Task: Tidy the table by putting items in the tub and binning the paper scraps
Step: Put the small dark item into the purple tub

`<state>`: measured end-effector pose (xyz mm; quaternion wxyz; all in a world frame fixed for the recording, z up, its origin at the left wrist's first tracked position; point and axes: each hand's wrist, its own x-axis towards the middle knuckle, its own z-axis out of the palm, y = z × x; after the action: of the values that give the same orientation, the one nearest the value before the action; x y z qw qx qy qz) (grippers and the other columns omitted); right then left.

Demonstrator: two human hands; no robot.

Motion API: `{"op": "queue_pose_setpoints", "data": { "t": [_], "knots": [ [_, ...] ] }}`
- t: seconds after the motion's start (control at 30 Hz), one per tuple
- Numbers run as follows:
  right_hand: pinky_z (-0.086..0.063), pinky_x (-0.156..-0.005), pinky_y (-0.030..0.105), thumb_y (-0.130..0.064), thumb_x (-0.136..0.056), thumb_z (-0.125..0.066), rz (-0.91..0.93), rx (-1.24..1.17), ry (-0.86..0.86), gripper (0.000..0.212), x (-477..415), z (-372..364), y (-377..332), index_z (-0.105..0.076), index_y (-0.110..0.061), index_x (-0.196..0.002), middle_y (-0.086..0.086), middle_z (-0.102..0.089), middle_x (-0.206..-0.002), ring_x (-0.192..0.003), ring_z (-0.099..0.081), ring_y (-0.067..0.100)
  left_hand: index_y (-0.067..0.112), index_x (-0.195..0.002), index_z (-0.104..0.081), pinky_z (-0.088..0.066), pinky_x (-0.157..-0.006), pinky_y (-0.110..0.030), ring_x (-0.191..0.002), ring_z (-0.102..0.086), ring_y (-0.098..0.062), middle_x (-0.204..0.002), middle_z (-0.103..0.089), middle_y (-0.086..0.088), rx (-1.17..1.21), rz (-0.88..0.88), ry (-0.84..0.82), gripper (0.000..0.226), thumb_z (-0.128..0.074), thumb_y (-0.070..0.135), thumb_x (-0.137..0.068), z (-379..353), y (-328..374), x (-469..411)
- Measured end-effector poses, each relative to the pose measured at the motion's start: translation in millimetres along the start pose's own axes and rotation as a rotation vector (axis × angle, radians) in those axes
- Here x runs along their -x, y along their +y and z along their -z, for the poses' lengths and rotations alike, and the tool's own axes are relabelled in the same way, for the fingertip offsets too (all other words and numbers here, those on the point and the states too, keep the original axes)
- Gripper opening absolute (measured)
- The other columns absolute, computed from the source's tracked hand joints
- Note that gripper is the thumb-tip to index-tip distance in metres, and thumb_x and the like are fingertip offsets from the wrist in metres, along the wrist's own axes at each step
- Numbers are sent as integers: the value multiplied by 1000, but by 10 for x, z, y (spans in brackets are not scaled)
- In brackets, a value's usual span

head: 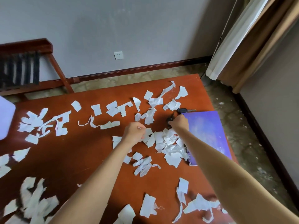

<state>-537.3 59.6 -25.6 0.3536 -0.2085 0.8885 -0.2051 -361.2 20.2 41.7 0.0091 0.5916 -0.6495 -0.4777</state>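
Observation:
White paper scraps point(168, 143) lie torn all over the red-brown table point(80, 152). My left hand point(134, 133) is curled at the left edge of the middle pile, fingers pinched on a paper scrap point(148, 134). My right hand point(179, 122) reaches further back and closes on a small black object point(169, 121) beside the purple spiral notebook point(208, 131). A key with a black head point(183, 110) lies just behind that hand. The pale tub point(5, 117) shows only as a corner at the left edge.
A dark wooden rack point(32, 65) stands against the grey wall behind the table. Curtains point(252, 39) hang at the back right. The floor point(239, 120) drops away along the table's right edge. No bin is in view.

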Motion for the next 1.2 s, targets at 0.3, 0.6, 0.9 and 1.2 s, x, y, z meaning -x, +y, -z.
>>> {"op": "queue_pose_setpoints", "data": {
  "t": [0.3, 0.6, 0.9, 1.2],
  "knots": [
    [-38, -62, 31, -5, -80, -59, 211, -181, -205, 29, 272, 428, -30, -46, -14, -56, 4, -49, -64, -71, -47, 24, 6, -119, -59, -54, -86, -29, -105, -65, -23, -120, -63, -12, 6, 6, -13, 27, -49, 13, -94, -112, 52, 145],
    [-34, -60, 27, -10, -63, -53, 431, -422, -535, 14, 1197, 497, -346, -40, -13, -58, 6, -43, -66, -65, -42, 19, 16, -131, -46, -46, -90, -29, -121, -51, -22, -135, -51, -6, 95, -121, 52, 49, -59, 1, -86, 187, -5, 560],
    [-37, -68, 19, -16, -67, -52, 562, -357, -688, 22, 1837, 47, -916, -56, 4, -75, 8, -53, -73, -70, -49, 11, 2, -106, -61, -40, -80, -28, -101, -58, -20, -103, -63, -6, 192, -137, 170, 24, -55, 21, -93, 832, -475, 913],
    [-47, -70, 17, -4, -92, -49, 608, -205, -747, 25, 2308, -1052, -1713, -55, -20, -73, -1, -60, -81, -76, -57, 9, 9, -96, -62, -50, -78, -25, -87, -62, -13, -89, -65, 1, 652, -135, 567, 16, -46, 10, -93, 1963, -1147, 933]
  ]
}}
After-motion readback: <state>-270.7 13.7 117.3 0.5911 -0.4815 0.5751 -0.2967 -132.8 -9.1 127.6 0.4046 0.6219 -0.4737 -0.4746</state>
